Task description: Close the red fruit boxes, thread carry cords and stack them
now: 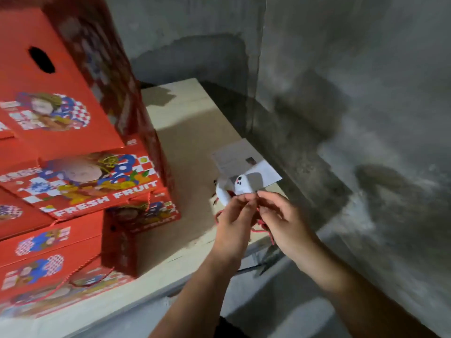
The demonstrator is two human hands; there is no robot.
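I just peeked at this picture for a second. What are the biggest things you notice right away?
A tall stack of bright red fruit boxes fills the left side, printed with cartoon pictures and the words FRESH FRUIT. In the middle, the left hand and right hand pinch a thin red cord between their fingertips above a pale table. Just behind them lies a white object with small dark spots.

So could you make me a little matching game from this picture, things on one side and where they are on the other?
Things:
1. red cord
2. paper sheet
3. red fruit boxes
4. oval hole

Places:
A. stacked at the left of the table
B. in the top box's side
C. pinched between both hands
D. flat near the table's right edge

Pairs: 1-C, 2-D, 3-A, 4-B
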